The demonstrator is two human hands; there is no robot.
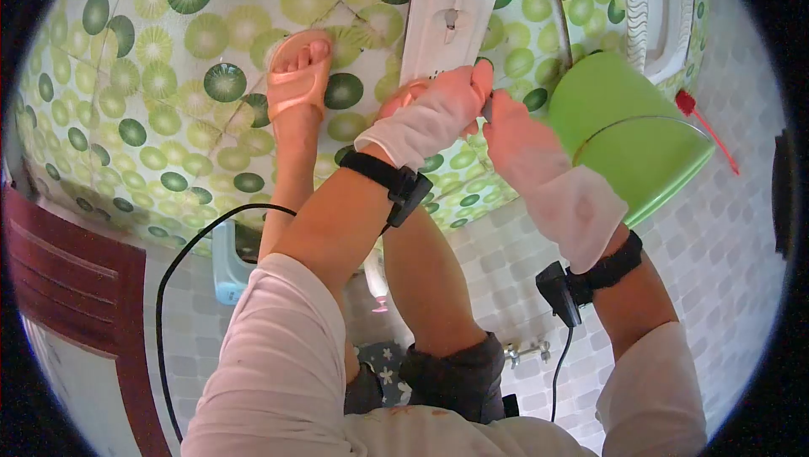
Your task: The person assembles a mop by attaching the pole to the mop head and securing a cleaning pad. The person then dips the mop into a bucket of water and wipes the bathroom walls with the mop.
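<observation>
Through the head view I'm bringing both hands together just above centre: my right hand (pixel 516 130) is pinching a small dark piece (pixel 487 108) of unclear material, while my left hand (pixel 459 90) is curling close on its ten o'clock side, and I can't tell whether it is gripping the piece too. I'm judging that the hands are meeting so one can be steadying against the other. The long white slotted panel (pixel 451 23) is lying at eleven o'clock from them, its near end partly hidden by my left hand, so I can't confirm contact. My black strapped wrist modules (pixel 410 194) are trailing thin black cables (pixel 163 309) toward six and eight o'clock, which could be snagging. The smooth lime-green bucket (pixel 615 120) with its thin handle is crowding my right hand's three o'clock side, with a red long-handled brush (pixel 688 104) lying beyond. A peach slip-on sandal (pixel 297 86) is occupying nine o'clock on the green-circled floor (pixel 160 77).
</observation>
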